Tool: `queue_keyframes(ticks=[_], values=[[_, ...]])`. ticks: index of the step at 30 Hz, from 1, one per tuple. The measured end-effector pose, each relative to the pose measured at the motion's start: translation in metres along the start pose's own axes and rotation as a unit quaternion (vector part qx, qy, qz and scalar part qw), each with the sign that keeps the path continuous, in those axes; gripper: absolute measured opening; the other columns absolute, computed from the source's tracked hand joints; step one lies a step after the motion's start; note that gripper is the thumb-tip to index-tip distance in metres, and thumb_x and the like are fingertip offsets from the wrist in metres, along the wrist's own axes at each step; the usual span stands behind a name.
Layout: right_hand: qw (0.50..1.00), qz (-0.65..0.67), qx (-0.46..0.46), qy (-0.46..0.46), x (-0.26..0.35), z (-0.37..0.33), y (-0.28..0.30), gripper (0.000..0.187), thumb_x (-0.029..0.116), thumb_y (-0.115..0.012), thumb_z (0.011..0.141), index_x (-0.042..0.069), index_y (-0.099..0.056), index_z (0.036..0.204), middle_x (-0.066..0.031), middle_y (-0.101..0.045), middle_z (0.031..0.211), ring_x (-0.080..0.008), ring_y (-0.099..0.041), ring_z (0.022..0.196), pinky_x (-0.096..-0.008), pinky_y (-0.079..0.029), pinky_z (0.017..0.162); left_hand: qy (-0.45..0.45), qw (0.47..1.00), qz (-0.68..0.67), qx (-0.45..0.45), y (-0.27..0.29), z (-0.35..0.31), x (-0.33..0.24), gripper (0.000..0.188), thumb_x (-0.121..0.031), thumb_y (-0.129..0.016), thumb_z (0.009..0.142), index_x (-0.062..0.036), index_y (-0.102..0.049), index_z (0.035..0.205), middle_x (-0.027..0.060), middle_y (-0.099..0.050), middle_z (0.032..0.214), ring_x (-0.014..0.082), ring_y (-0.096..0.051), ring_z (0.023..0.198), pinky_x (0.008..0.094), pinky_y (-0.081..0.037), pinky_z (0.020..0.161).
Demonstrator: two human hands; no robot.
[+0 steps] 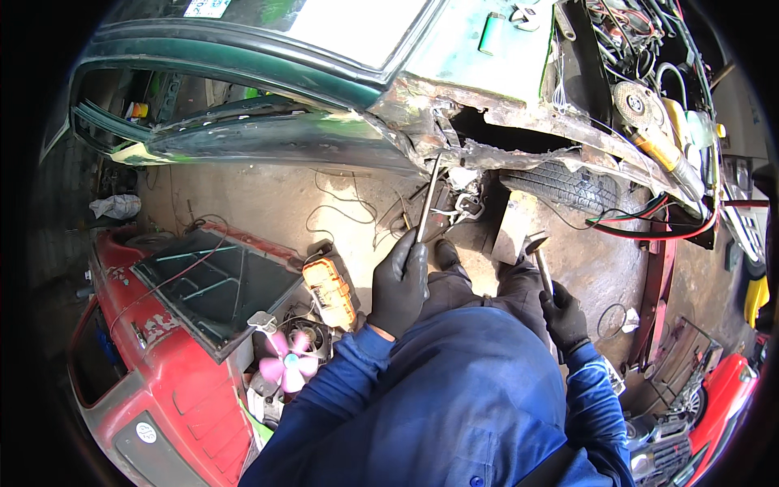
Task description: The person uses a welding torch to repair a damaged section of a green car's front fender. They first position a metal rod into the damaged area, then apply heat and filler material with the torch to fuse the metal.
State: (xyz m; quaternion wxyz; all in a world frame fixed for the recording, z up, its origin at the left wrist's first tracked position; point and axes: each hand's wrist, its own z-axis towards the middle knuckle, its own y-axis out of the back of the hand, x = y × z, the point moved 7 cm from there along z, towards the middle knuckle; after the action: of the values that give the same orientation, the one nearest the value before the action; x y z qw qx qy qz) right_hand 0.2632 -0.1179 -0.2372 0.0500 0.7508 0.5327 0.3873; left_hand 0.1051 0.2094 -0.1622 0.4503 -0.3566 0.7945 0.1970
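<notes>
Wearing a black glove, my left hand (400,280) is closed round a long thin metal rod (430,199). The rod slants up, and its far end meets the torn lower corner of the green car's rusty body panel (418,134); whether it is wedged in or only touching, I cannot tell. My right hand (564,315), also in a black glove, grips a hammer (544,264) by its handle. The hammer's head (535,242) is up and away from the rod, in front of my right leg. A ragged dark hole (511,131) gapes in the panel to the right of the rod's end.
An angle grinder (649,122), a green cylinder (490,34) and an adjustable wrench (526,16) lie on the car. Below the panel is a tyre (564,185). Cables (349,203) cross the floor. An orange case (326,290), a pink fan (290,363) and a red car body (174,365) are left.
</notes>
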Motion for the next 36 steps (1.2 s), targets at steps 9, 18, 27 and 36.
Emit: queue_keyframes(ticks=[9, 18, 27, 36], values=[[0.993, -0.076, -0.081, 0.042, -0.034, -0.025, 0.012, 0.050, 0.039, -0.067, 0.103, 0.005, -0.067, 0.140, -0.0281, -0.077, 0.111, -0.0431, -0.077, 0.105, -0.0496, -0.059, 0.088, -0.129, 0.990, 0.049, -0.037, 0.029, 0.016, -0.003, 0.039, -0.015, -0.056, 0.113, 0.0002, -0.060, 0.149, -0.0068, -0.050, 0.070, 0.0014, -0.042, 0.054, 0.0218, -0.038, 0.049], [0.995, -0.024, -0.091, 0.038, -0.015, -0.046, 0.033, 0.048, 0.028, -0.070, 0.103, 0.001, -0.065, 0.142, -0.0258, -0.079, 0.102, -0.0328, -0.081, 0.091, -0.0420, -0.060, 0.080, -0.119, 0.991, 0.056, -0.024, 0.035, 0.017, 0.026, 0.041, -0.017, -0.058, 0.113, -0.0011, -0.059, 0.151, -0.0073, -0.049, 0.069, 0.0015, -0.041, 0.054, 0.0227, -0.037, 0.049], [0.967, -0.081, -0.139, 0.199, 0.021, -0.047, 0.096, 0.050, 0.025, -0.077, 0.098, 0.007, -0.067, 0.144, -0.0210, -0.080, 0.107, -0.0284, -0.081, 0.089, -0.0396, -0.062, 0.078, -0.138, 0.989, 0.012, -0.058, -0.013, 0.001, 0.010, 0.044, -0.008, -0.055, 0.112, 0.0007, -0.053, 0.156, -0.0046, -0.052, 0.076, 0.0021, -0.045, 0.058, 0.0219, -0.042, 0.052], [0.962, -0.150, 0.021, 0.227, -0.017, 0.025, 0.167, 0.062, 0.022, -0.075, 0.094, 0.009, -0.059, 0.152, -0.0206, -0.075, 0.120, -0.0387, -0.076, 0.104, -0.0472, -0.060, 0.090, -0.039, 0.981, 0.149, -0.118, -0.071, -0.016, 0.104, 0.040, -0.021, -0.066, 0.108, -0.0006, -0.065, 0.143, 0.0024, -0.069, 0.088, 0.0074, -0.057, 0.073, 0.0297, -0.051, 0.068]])
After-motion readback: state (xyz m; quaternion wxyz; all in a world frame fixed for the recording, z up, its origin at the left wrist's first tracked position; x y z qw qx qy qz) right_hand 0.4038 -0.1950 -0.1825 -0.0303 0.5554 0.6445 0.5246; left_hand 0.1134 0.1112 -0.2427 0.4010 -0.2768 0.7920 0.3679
